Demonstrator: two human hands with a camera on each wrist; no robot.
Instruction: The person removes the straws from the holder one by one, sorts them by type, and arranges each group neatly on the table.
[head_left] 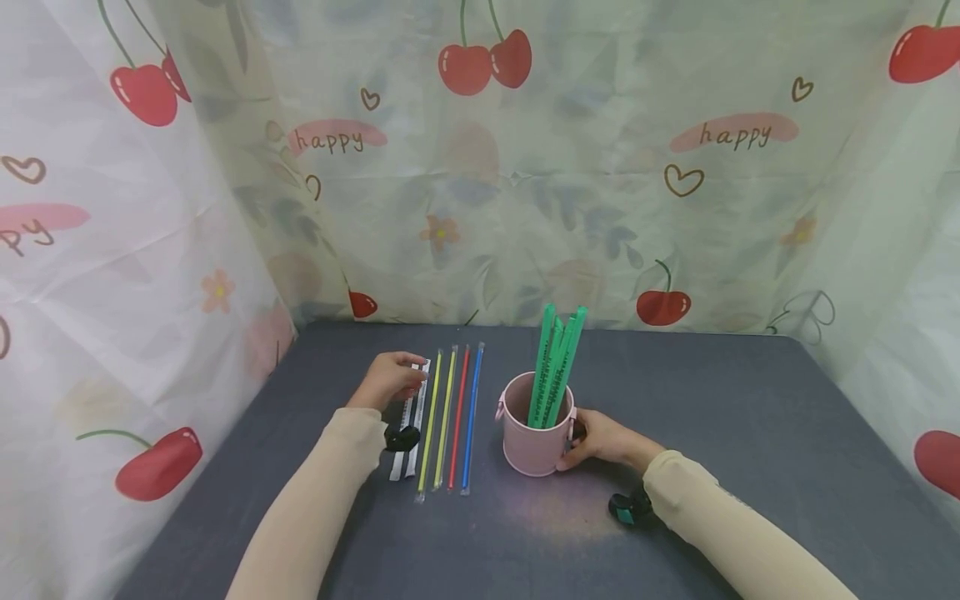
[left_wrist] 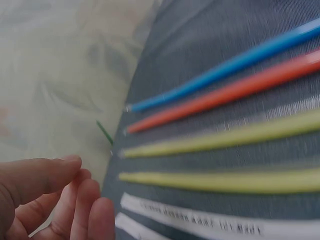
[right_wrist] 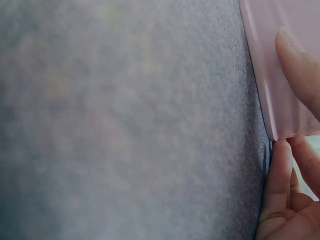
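Observation:
My left hand (head_left: 390, 379) is over the far ends of two white printed-paper-wrapped straws (head_left: 418, 417). In the left wrist view its thumb and fingers (left_wrist: 45, 177) are bent loosely close together, nothing between them. Right of the white straws lie two yellow straws (head_left: 430, 421), a red straw (head_left: 459, 417) and a blue straw (head_left: 474, 417) in clear wrappers. My right hand (head_left: 603, 437) holds the lower right side of a pink bucket (head_left: 528, 450), thumb (right_wrist: 300, 70) against its wall. Several green-wrapped straws (head_left: 545, 358) stand in the bucket, leaning slightly, their lower ends hidden.
Everything stands on a dark grey table (head_left: 697, 400). A patterned curtain (head_left: 585, 167) with cherries rises behind its far edge and along both sides. Black bands with small devices (head_left: 628, 508) sit at both wrists.

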